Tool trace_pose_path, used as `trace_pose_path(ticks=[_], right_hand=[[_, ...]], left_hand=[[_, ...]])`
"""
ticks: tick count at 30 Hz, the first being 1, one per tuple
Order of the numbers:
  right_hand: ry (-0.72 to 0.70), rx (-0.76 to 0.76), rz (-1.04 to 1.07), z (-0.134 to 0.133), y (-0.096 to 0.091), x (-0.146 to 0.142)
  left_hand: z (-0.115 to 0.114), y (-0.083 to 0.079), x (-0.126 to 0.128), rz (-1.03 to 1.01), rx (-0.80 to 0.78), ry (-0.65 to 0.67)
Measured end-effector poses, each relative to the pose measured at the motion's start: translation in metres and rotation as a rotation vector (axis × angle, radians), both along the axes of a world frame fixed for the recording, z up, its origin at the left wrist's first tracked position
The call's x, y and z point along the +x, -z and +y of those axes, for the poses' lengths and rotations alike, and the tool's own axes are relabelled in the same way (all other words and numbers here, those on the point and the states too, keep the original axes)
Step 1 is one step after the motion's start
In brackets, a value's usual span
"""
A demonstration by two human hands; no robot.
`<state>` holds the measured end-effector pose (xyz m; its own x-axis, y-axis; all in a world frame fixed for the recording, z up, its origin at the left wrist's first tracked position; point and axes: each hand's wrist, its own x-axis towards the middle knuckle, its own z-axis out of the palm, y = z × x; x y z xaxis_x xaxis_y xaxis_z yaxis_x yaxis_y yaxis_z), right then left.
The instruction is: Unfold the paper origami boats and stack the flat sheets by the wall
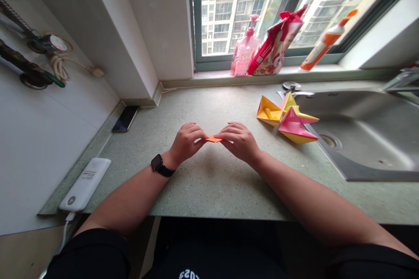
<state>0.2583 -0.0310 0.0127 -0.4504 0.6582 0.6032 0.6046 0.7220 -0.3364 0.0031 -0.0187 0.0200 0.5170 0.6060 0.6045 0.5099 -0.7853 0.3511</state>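
While daylight poured through the window (193,13), both hands were on the job, and all the action was at the middle of the counter (209,187)! The left hand (186,141) had its thumb and fingertips pinched on one end of a small folded piece of orange paper (212,138); the right hand (240,141) had the other end clamped just the same way. What symmetry: the two hands stood close but apart, with the paper bridging the gap between them, its middle showing. Whether it touched the stone or hung just above, you couldn't tell from up here.

Over on the right, by the sink (376,139), sat a bright cluster of folded paper shapes (296,133), pink, yellow and orange, points jutting out. Up on the sill, a pink pump bottle (244,54) stood beside a leaning red bag (278,43), with a white-and-orange bottle (324,48) farther right. Out on the left flank, a dark phone (125,118) lay near the wall, and nearer the front edge rested a white power bank (85,184), its cable (64,233) plugged in. And on that left wrist, a black watch (157,163)!
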Motion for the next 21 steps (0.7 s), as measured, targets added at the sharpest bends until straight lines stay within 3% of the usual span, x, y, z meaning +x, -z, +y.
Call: trace_pose_path(ticks=[8, 15, 21], right_hand=[[-0.016, 0.028, -0.005, 0.0001, 0.0019, -0.0023], [-0.111, 0.195, 0.091, -0.0002, 0.0003, -0.0039], [-0.103, 0.231, 0.122, 0.0005, 0.0005, -0.0034]], left_hand=[[-0.0018, 0.0021, 0.0022, -0.015, 0.015, 0.036], [0.0015, 0.0039, 0.0015, -0.062, 0.088, 0.064], [-0.0002, 0.0027, 0.004, -0.159, 0.046, 0.106]])
